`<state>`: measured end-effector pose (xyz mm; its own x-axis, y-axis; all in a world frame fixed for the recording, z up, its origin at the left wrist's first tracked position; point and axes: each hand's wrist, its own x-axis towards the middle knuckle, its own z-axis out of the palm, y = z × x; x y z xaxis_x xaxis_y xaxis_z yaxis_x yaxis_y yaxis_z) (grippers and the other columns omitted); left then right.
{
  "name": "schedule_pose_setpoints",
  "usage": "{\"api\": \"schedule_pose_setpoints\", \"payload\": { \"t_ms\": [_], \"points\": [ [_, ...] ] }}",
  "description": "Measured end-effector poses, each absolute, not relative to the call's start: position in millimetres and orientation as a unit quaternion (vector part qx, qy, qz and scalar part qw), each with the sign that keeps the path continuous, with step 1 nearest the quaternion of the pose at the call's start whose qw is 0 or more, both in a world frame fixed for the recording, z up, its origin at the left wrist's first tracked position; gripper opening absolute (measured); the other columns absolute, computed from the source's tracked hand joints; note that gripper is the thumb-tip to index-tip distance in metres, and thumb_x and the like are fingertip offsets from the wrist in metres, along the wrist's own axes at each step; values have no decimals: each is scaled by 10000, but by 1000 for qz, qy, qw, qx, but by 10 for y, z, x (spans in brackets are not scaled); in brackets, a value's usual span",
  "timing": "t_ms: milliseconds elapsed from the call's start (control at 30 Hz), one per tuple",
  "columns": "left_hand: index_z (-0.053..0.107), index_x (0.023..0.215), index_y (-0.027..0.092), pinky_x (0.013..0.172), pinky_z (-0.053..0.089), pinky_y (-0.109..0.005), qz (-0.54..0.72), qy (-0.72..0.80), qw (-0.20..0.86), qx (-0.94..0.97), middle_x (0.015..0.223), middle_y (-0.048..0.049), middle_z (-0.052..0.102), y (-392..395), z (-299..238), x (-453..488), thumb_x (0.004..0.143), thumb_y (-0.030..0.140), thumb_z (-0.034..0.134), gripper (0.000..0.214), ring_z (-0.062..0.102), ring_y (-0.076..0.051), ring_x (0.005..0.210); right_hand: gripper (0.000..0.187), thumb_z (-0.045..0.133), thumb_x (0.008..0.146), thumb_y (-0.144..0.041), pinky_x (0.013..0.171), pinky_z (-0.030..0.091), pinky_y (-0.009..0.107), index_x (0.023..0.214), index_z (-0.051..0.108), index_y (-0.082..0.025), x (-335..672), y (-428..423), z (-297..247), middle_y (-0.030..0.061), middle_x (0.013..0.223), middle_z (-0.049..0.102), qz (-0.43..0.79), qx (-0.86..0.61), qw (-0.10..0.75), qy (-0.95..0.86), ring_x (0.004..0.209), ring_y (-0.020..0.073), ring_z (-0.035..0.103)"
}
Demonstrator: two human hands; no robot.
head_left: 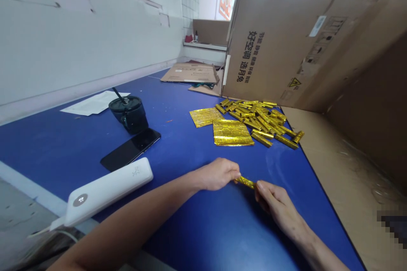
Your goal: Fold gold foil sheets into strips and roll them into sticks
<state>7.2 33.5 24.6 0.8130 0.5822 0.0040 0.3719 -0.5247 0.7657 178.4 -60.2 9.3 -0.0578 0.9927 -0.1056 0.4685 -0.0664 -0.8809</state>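
Between my two hands, a narrow gold foil roll (246,182) is stretched just above the blue table. My left hand (221,173) pinches its left end, and my right hand (274,198) grips the right end with the thumb on top. The fingers hide both tips of the roll. Beyond my hands lies a flat stack of gold foil sheets (233,132), with another flat gold sheet (206,117) partly behind it. To the right of these, a loose pile of gold foil rolls (262,118) spreads toward the table's right edge.
On the left are a white power bank (110,192) with a cable, a black phone (131,149), a dark cup (129,114) with a straw, and white paper (92,103). A large cardboard box (273,51) stands at the back right, and flat cardboard (190,73) lies behind.
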Motion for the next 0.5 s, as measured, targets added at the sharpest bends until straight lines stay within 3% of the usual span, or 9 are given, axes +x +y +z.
{"api": "schedule_pose_setpoints", "payload": {
  "t_ms": [200, 500],
  "points": [
    [516, 696, 171, 536, 315, -187, 110, 239, 316, 911, 640, 12, 545, 118, 223, 127, 834, 245, 348, 229, 473, -103, 590, 347, 349, 834, -435, 470, 256, 214, 595, 375, -185, 1741, -641, 126, -54, 564, 287, 372, -567, 259, -688, 520, 93, 268],
    [544, 717, 156, 554, 322, -170, 142, 247, 353, 891, 636, 29, 527, 190, 210, 119, 827, 236, 377, 215, 467, -86, 611, 325, 326, 855, -397, 473, 275, 205, 639, 428, -178, 1784, -617, 146, -53, 563, 320, 387, -559, 256, -687, 515, 92, 290]
  ]
}}
